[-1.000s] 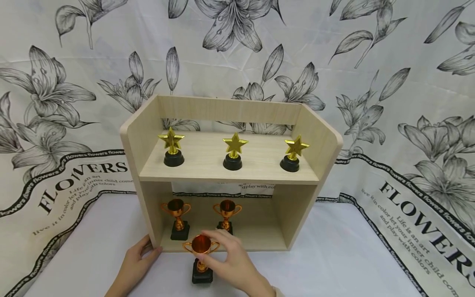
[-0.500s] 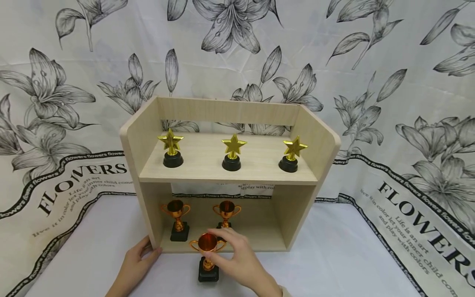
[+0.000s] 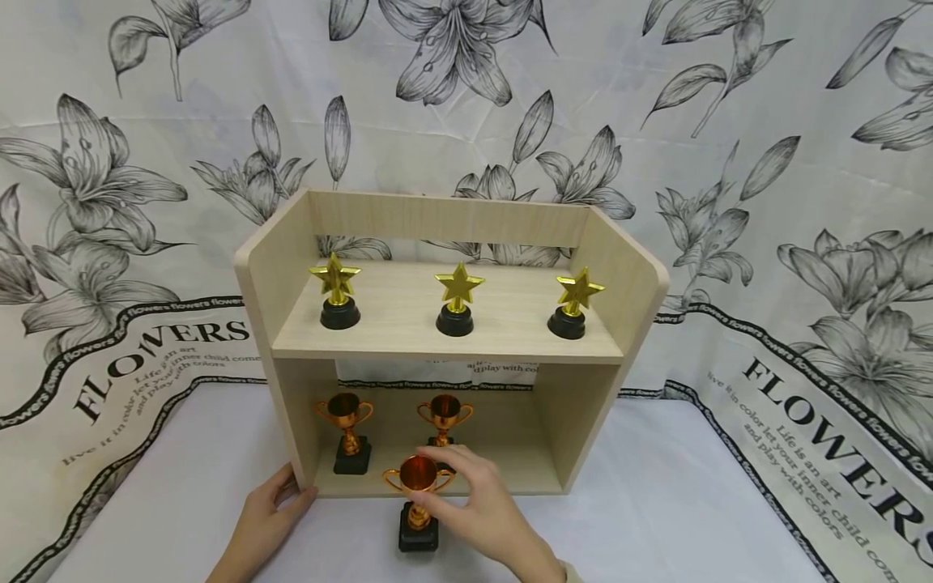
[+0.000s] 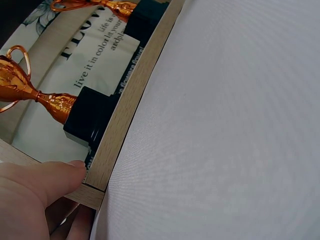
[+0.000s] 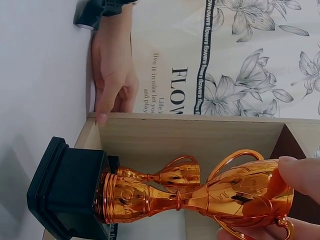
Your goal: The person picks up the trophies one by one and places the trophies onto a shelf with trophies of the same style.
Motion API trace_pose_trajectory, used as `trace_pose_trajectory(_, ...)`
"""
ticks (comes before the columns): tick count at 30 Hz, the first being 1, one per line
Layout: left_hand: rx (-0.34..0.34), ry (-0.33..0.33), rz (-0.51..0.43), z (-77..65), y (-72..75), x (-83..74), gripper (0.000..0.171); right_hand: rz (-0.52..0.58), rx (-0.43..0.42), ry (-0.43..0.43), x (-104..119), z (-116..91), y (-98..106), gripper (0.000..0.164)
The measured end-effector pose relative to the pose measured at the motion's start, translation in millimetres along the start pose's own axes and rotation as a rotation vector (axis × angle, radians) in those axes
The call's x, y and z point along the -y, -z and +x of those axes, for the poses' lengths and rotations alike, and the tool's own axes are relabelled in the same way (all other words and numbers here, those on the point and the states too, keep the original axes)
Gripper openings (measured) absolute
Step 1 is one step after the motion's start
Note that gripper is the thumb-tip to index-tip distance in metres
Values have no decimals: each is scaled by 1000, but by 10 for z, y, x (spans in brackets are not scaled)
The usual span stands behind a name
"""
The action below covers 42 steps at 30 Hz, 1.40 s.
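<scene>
My right hand [image 3: 484,502] pinches a copper-coloured trophy cup [image 3: 417,476] by its bowl, thumb in front and fingers behind. The cup is upright on a black square base [image 5: 70,185], just in front of the wooden shelf's [image 3: 448,356] lower compartment. My left hand [image 3: 266,510] grips the bottom front corner of the shelf's left side panel; in the left wrist view its thumb [image 4: 60,180] lies against the panel with fingers on the other side. Two matching trophy cups stand on the bottom board, one at left [image 3: 351,433], another near the middle [image 3: 445,410], its base partly behind my right hand.
Three gold star trophies with round black bases line the upper board: left [image 3: 336,291], middle star trophy [image 3: 457,298], right star trophy [image 3: 573,301]. A white cloth [image 3: 656,502] covers the table. Flower-printed fabric [image 3: 729,121] hangs behind and at both sides.
My right hand has moved the trophy cup a short way to the right, in front of the shelf, slowing in the last half second. My left hand stays at the shelf corner.
</scene>
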<state>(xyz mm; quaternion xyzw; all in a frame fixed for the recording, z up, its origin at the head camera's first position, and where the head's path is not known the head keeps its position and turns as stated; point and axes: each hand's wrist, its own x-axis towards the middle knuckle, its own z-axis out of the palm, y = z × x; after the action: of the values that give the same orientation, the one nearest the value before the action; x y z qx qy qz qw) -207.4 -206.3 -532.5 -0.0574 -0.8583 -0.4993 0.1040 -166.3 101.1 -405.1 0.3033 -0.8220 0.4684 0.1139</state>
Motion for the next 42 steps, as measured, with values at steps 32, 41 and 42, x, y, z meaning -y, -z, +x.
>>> trace_pose_trajectory(32,-3,-3,23,-3,8,-8,57,-68,-32,-41,-57,-69,285,42)
trace_pose_trajectory(41,-4,2,17,6,-14,26,58,-50,-24,-53,-68,-81,398,43)
trace_pose_trajectory(42,-2,3,20,10,-17,32,58,-51,-25,-55,-68,-81,412,43)
